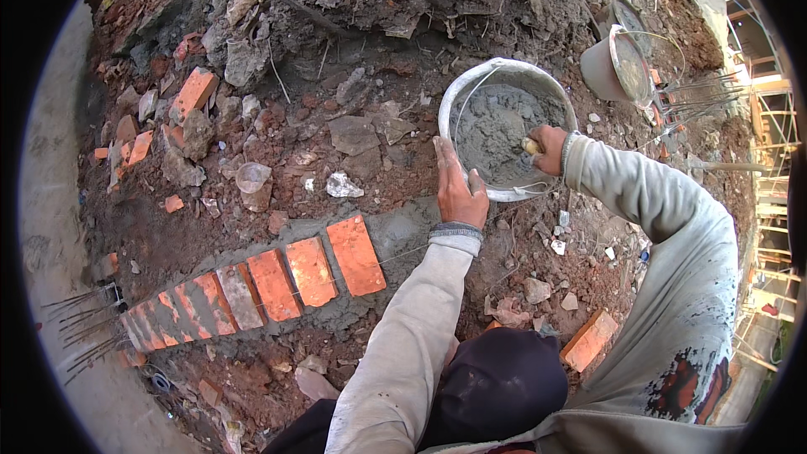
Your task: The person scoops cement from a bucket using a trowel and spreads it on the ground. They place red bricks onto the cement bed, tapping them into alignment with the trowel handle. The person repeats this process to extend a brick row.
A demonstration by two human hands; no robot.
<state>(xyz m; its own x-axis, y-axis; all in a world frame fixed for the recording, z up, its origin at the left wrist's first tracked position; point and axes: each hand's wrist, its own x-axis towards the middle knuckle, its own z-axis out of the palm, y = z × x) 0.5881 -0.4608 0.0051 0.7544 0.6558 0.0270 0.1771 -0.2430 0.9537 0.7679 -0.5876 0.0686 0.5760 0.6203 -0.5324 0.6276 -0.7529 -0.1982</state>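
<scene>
A round, mortar-smeared bucket (446, 109) stands on the soil in front of me, filled partway with wet grey mortar (496, 113). My left hand (462, 195) holds its near left rim, fingers straight along the outside and thumb over the edge. Inside the right part of the bucket, my right hand (551, 150) is closed around the pale, rounded handle of what looks like a trowel (530, 145). Its blade is hidden. To the left of my left forearm, a row of orange bricks (356, 255) lies in a mortar bed (395, 231), with a thin string across it.
Two more buckets (601, 71) stand at the far right, the nearer one tilted. Rubble and broken bricks (195, 92) cover the rising soil. A loose brick (588, 340) lies near my right side. Steel rods (88, 332) stick out at the row's left end.
</scene>
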